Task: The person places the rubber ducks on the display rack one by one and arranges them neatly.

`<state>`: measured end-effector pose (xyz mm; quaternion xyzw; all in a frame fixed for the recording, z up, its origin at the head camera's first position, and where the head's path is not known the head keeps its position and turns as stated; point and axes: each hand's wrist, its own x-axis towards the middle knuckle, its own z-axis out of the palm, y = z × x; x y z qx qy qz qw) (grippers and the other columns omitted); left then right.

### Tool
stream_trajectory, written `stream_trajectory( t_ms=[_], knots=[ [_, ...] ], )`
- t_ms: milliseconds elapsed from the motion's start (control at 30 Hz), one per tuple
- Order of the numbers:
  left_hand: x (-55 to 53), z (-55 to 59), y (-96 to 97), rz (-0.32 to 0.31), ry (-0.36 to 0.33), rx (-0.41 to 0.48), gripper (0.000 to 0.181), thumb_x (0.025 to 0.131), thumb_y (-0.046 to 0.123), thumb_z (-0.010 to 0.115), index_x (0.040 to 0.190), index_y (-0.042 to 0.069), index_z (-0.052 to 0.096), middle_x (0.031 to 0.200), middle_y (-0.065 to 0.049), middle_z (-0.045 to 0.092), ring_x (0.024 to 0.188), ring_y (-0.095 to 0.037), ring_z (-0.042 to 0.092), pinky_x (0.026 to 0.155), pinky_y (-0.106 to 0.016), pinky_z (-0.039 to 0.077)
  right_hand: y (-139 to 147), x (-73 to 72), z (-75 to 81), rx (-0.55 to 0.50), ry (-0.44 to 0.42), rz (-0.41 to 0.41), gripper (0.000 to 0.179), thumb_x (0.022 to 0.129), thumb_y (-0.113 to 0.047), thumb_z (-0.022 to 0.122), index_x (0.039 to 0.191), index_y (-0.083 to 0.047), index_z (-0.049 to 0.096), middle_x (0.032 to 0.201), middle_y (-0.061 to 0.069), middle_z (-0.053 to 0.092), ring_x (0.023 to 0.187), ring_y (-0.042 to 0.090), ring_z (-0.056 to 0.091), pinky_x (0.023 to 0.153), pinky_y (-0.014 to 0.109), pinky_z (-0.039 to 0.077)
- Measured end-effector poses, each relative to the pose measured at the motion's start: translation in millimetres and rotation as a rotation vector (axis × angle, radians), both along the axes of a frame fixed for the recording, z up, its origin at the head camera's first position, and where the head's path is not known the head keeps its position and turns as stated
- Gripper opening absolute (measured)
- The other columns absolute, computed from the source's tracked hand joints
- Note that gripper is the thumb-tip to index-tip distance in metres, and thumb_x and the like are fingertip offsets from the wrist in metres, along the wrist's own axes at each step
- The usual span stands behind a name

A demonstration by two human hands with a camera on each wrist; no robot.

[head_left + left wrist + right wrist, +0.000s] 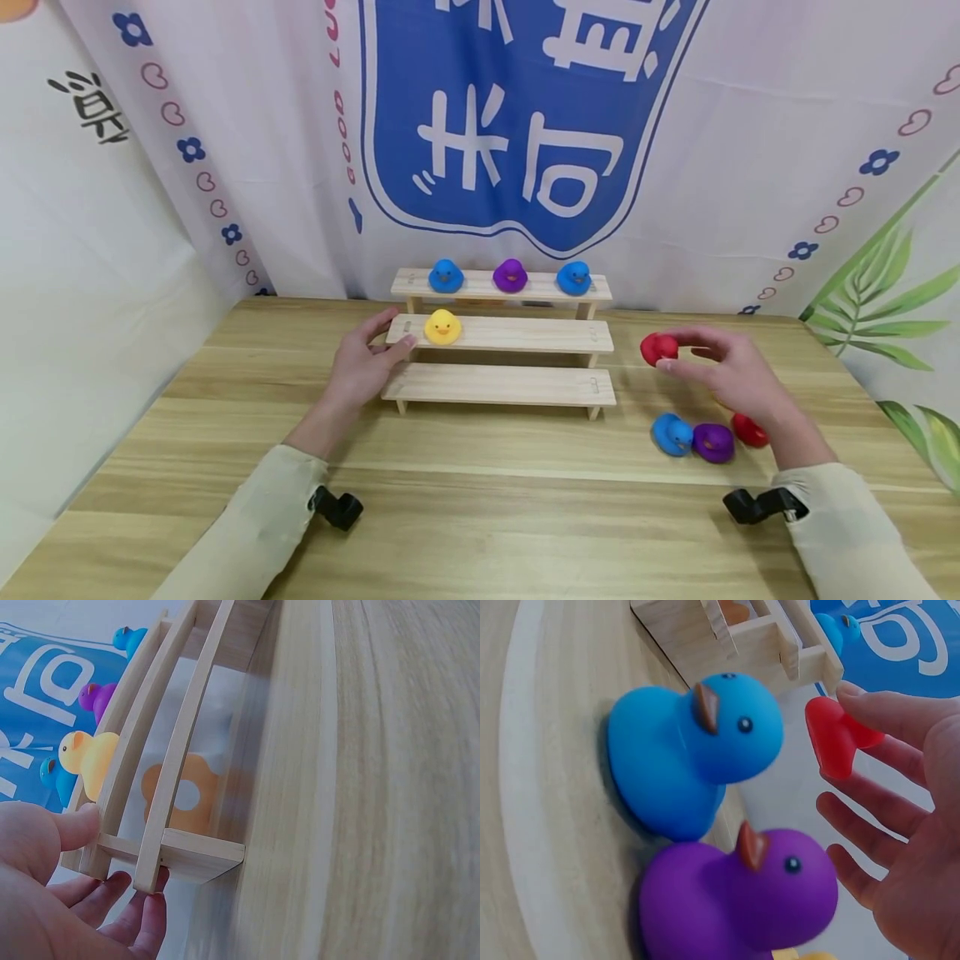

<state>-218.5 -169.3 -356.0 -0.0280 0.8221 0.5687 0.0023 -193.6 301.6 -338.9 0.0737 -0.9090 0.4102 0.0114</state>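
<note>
My right hand pinches a red rubber duck between thumb and fingers, above the table to the right of a three-step wooden rack. In the right wrist view the same red duck shows at the fingertips. At the rack's left end, my left hand grips the middle step, thumb on top and fingers around the end, as the left wrist view also shows. Near that thumb a yellow duck sits on the middle step. The top step bears a blue duck, a purple duck and another blue duck.
On the table below my right hand lie a blue duck, a purple duck and a second red duck, partly behind the wrist. A bit of yellow shows there too. Behind the rack hangs a printed curtain.
</note>
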Motion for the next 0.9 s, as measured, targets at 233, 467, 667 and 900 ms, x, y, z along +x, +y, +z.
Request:
stream_trajectory(
  t_ms=[233,467,667,900],
  knots=[
    [-1.1,-0.4,0.2,0.003,-0.004,0.000,0.067,0.095,0.030,0.067,0.154,0.021,0.037,0.154,-0.006,0.042,0.113,-0.027,0.061,0.081,-0.022,0.056,-9,1.3,2.9,-0.012,-0.015,-0.021,0.056,0.087,-0.049,0.072,0.132,-0.017,0.061,0.133,0.010,0.060,0.127,0.040,0.050,0.098,0.060,0.042],
    [-0.9,-0.8,0.1,0.001,0.004,0.006,0.066,0.095,0.028,0.067,0.153,0.020,0.037,0.153,-0.007,0.043,0.111,-0.027,0.062,0.079,-0.021,0.056,-20,2.0,3.9,-0.035,0.007,-0.028,0.054,0.085,-0.049,0.074,0.129,-0.019,0.062,0.131,0.007,0.061,0.126,0.036,0.050,0.097,0.059,0.042],
    [-0.4,0.0,0.5,0.006,0.002,-0.006,0.066,0.095,0.029,0.067,0.153,0.020,0.037,0.153,-0.007,0.043,0.111,-0.026,0.061,0.078,-0.020,0.055,-30,1.5,5.6,-0.062,0.016,-0.042,0.053,0.085,-0.050,0.074,0.128,-0.021,0.063,0.130,0.004,0.062,0.126,0.033,0.051,0.097,0.055,0.043],
    [-1.0,-0.1,0.0,0.001,-0.002,0.004,0.066,0.095,0.028,0.067,0.153,0.020,0.037,0.153,-0.006,0.043,0.111,-0.026,0.061,0.078,-0.021,0.056,-44,-3.2,6.9,-0.061,0.097,-0.007,0.046,0.087,-0.042,0.075,0.127,-0.022,0.065,0.126,0.002,0.065,0.120,0.029,0.056,0.092,0.038,0.048]
  ],
)
